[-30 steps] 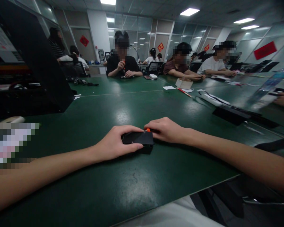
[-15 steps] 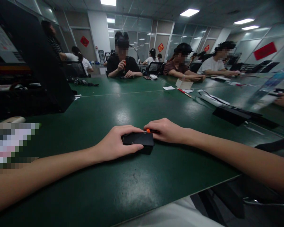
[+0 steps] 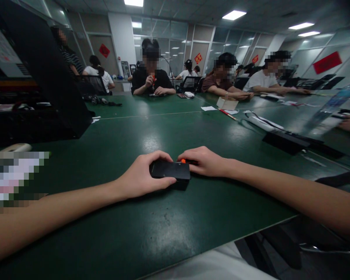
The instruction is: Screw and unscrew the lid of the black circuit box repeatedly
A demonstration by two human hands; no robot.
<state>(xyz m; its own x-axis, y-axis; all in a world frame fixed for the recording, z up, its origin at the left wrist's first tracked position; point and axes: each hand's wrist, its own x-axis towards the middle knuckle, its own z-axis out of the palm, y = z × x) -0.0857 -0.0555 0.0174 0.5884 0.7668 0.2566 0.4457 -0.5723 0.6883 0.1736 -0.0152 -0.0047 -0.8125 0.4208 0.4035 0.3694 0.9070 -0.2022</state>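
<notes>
A small black box (image 3: 171, 171) rests on the green table (image 3: 163, 225) in front of me. My left hand (image 3: 142, 175) grips it from the left, thumb along the near side and fingers at the far side. My right hand (image 3: 204, 161) is closed at the box's right end, round a tool with an orange part (image 3: 183, 161) and a dark handle. A thin metal shaft of the tool lies along the box's far edge; its tip is too small to make out.
A large black case (image 3: 46, 77) stands at the left. Farther right are a small beige box (image 3: 227, 103), black items with cables (image 3: 288, 142) and a clear bottle (image 3: 332, 103). Several people sit across the table. The near table edge runs at lower right.
The fingers of my left hand have drawn back a little from the box's right far corner, leaving more of its top showing. My right hand has hardly moved.
</notes>
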